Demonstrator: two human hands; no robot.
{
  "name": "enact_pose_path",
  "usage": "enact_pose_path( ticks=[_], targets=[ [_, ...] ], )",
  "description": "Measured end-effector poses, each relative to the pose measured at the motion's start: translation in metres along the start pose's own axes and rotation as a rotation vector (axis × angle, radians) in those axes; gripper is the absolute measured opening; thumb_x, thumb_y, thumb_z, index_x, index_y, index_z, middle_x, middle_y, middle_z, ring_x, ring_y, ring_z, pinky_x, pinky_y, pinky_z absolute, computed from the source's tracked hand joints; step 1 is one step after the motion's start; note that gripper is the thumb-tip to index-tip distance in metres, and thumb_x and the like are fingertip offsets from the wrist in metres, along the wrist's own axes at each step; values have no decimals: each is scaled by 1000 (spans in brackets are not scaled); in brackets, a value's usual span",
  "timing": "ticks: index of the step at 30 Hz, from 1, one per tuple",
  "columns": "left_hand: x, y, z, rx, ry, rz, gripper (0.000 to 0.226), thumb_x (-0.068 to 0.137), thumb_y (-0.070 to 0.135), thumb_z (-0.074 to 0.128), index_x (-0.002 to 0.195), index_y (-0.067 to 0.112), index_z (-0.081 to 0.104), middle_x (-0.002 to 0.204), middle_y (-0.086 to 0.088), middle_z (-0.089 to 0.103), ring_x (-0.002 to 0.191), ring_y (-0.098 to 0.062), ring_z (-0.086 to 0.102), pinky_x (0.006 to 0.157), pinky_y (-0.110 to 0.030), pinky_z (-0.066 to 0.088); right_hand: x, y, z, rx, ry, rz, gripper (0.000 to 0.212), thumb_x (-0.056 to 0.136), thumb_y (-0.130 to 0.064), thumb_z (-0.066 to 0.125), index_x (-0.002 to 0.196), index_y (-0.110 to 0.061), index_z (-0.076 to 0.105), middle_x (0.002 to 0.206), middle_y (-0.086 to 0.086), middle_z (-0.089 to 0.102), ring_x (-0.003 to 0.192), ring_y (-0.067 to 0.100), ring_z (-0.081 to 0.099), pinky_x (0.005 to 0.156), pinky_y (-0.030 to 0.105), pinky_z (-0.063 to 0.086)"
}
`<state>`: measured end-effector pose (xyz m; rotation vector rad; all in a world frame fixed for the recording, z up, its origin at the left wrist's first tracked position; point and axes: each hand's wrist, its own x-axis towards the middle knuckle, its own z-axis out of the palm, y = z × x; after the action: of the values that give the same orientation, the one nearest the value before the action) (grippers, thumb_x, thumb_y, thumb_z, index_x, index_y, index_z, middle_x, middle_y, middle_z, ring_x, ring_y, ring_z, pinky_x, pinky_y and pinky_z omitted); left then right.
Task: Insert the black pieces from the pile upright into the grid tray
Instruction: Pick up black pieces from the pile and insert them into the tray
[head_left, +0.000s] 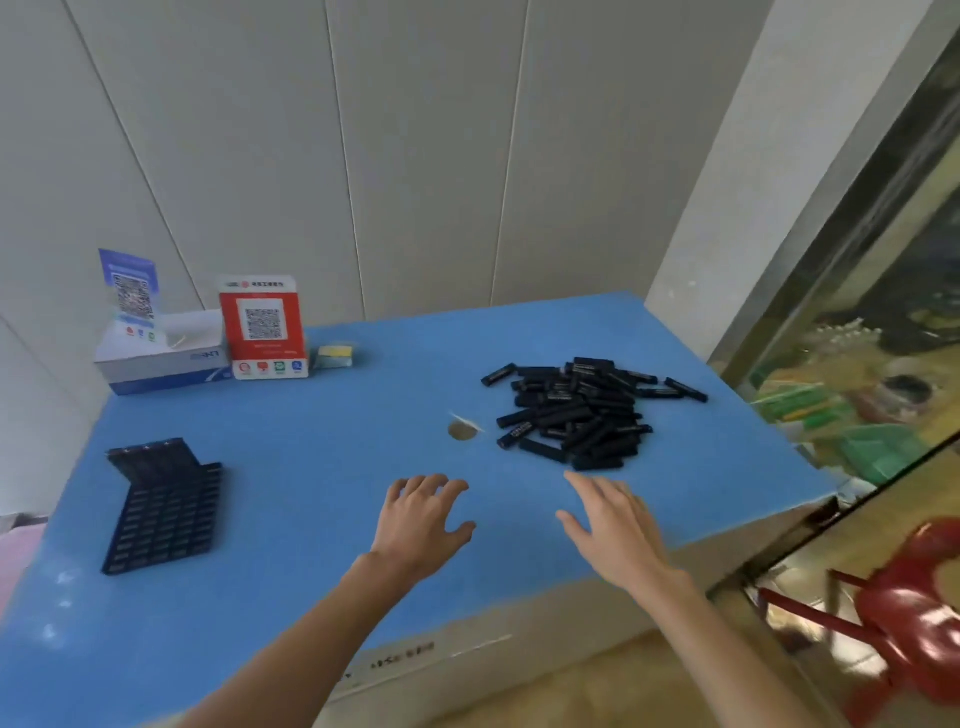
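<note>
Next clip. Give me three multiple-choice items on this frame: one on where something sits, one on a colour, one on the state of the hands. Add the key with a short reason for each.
1. Where does the pile of black pieces lie relative to the grid tray?
A. To its right, across the table
B. Inside it
C. To its left

2. What colour is the table top?
A. Green
B. Blue
C. White

3. What are the hands doing?
A. Both grip black pieces
B. The left hand presses on the tray
C. Both are empty and reach toward the pile

Key:
1 A: the tray sits at the left of the table, the pile at the right.
2 B: the surface under both is plain blue.
3 C: the left hand and right hand hold nothing, and the right fingertips are just short of the pile.
</note>
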<state>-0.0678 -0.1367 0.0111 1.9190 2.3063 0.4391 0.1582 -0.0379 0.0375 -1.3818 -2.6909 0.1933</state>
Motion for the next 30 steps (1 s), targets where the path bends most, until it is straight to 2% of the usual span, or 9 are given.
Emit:
enact_pose_path(
  ticks=[7,17,21,26,30],
  targets=[
    [30,55,30,-25,-57,-23,47,90,46,49,132,28,45,133,6,49,123,-18,42,106,-33,23,3,82,-4,47,1,80,48,95,-41,44,137,-19,40,125,-1,57,116,20,49,92,33,44],
    [125,61,56,-70,-22,-153,38,93,33,49,130,24,47,128,4,53,118,-21,46,98,-33,33,84,159,-5,64,-49,64,44,95,-36,47,135,-19,42,125,-1,57,116,21,50,90,32,46],
    [156,59,64,-86,-10,-199,32,94,27,49,125,23,50,121,3,55,111,-23,50,90,-33,39,119,181,-3,85,-49,60,40,95,-34,49,132,-20,46,124,-2,58,115,20,51,89,31,47],
    [170,56,74,-147,19,-235,28,91,9,51,118,17,57,110,-5,60,94,-28,57,69,-37,48,149,203,2,83,-92,16,38,95,-33,49,131,-22,45,122,-2,58,115,19,49,87,30,46],
    [173,59,76,-184,17,-248,37,87,-1,52,119,16,56,107,-7,60,91,-29,57,71,-40,49,162,215,9,119,-137,-27,37,94,-30,52,130,-22,47,123,-2,58,116,20,49,91,32,45]
  ],
)
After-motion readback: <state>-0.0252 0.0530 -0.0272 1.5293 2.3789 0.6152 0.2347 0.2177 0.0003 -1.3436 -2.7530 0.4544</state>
